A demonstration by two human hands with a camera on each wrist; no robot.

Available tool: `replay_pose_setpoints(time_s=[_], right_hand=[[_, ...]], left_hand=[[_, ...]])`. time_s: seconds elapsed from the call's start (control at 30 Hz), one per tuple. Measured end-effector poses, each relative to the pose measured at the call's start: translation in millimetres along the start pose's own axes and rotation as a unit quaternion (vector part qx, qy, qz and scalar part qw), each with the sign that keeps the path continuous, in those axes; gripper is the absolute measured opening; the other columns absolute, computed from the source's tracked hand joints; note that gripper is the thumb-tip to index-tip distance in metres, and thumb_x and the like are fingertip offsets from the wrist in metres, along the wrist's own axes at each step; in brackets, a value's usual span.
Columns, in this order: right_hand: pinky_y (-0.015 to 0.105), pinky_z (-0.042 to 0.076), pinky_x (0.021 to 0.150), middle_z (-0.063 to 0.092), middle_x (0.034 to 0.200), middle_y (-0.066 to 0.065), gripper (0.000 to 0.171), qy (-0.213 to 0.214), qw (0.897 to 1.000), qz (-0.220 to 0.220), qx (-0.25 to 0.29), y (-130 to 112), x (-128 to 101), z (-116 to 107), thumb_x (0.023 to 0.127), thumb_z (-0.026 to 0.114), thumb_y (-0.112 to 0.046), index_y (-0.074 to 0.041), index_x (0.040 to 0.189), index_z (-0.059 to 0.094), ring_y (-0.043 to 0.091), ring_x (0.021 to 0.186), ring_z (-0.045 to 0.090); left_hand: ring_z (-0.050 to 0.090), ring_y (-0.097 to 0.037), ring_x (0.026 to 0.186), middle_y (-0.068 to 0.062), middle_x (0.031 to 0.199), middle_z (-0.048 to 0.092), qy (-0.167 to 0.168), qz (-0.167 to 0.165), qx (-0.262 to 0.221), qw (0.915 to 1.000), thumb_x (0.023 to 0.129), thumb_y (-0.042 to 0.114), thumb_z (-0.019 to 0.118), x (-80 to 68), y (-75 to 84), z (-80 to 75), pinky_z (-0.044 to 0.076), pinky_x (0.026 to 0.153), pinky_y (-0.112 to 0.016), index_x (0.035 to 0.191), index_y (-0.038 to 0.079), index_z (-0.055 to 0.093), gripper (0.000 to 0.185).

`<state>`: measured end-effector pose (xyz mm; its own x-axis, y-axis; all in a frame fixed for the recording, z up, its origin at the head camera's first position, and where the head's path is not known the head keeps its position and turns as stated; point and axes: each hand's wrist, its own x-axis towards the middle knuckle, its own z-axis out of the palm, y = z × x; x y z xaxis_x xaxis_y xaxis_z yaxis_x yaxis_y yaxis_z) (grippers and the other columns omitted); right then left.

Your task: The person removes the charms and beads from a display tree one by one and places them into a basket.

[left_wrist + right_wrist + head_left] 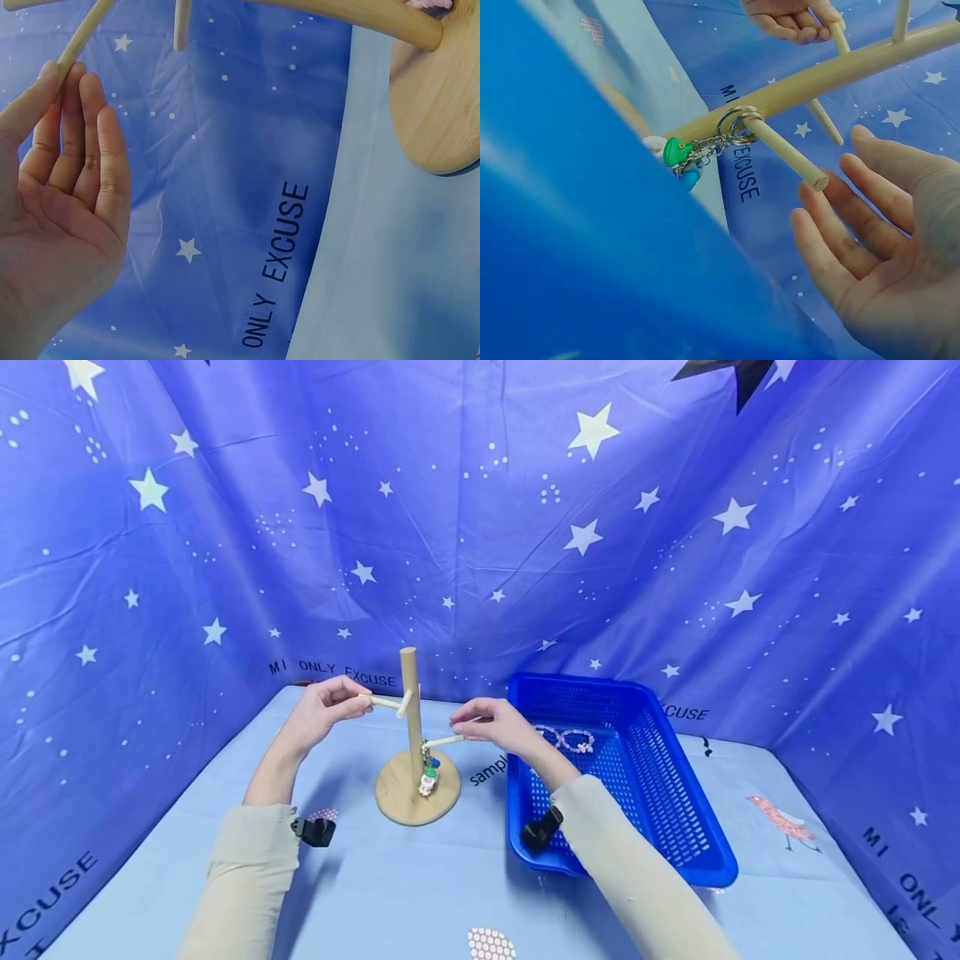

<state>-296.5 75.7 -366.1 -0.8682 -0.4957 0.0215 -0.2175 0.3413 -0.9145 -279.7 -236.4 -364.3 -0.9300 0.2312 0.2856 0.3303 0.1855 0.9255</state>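
Wooden stand (pixel 412 727) sits mid-table beside a blue basket (pixel 675 827). Left hand (pixel 318 714) pinches the upper peg (pixel 384 702) with its fingertips. Right hand (pixel 498 722), fingers straight and slightly apart, is at the tip of the lower peg (pixel 444 741), where a keychain (pixel 429 772) hangs.

One wooden peg stand (pixel 415 752) rises from the counter (pixel 420 893). One keychain (pixel 429 772) hangs from it. One blue basket (pixel 675 810) holds two bead bracelets (pixel 566 739). Two hands show.

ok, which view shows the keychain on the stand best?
Right wrist: the keychain is close up, its ring looped over the lower peg. Head view shows it small by the stand's base. Left wrist view does not show it.
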Motion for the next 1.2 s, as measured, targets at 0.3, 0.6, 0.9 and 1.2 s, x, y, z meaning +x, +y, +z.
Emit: replay_pose_setpoints(time_s=[0.3,0.6,0.9,1.2], right_hand=[[0.034,0.057,0.098,0.066,0.13,0.014,0.032,-0.082,0.996,0.037,0.001,-5.7,10.0,5.4,0.099,0.062,-0.019,-0.003,0.127,0.065,0.02,0.113,0.067],[0.044,0.049,0.109,0.062,0.137,0.014,0.034,-0.142,0.988,0.059,-0.003,-8.6,15.7,14.0,0.101,0.059,-0.018,-0.003,0.131,0.062,0.028,0.132,0.056],[0.042,0.051,0.107,0.065,0.133,0.016,0.031,-0.139,0.989,0.057,-0.007,-8.7,15.1,15.1,0.1,0.059,-0.015,-0.001,0.127,0.065,0.027,0.128,0.06],[0.035,0.055,0.101,0.065,0.131,0.019,0.031,-0.143,0.988,0.059,-0.005,-13.3,13.3,11.0,0.099,0.061,-0.015,-0.001,0.127,0.065,0.027,0.121,0.065]], left_hand=[[0.069,-0.002,0.087,0.011,0.09,0.073,-0.002,-0.002,-0.004,1.0,0.097,0.011,0.065,1.1,0.1,0.6,0.058,0.084,-0.018,0.097,0.014,0.067,0.004],[0.068,-0.002,0.086,0.009,0.09,0.073,-0.002,-0.002,-0.005,1.0,0.097,0.012,0.064,1.1,-0.4,1.1,0.058,0.084,-0.018,0.097,0.015,0.067,0.004],[0.069,-0.003,0.086,0.007,0.091,0.074,0.0,0.001,-0.01,0.9999,0.097,0.01,0.064,0.0,-0.7,0.8,0.058,0.084,-0.018,0.097,0.013,0.067,0.004],[0.069,-0.003,0.085,0.013,0.089,0.073,0.002,0.005,-0.006,1.0,0.097,0.01,0.064,-0.4,-0.8,-0.1,0.058,0.082,-0.018,0.097,0.015,0.067,0.006]])
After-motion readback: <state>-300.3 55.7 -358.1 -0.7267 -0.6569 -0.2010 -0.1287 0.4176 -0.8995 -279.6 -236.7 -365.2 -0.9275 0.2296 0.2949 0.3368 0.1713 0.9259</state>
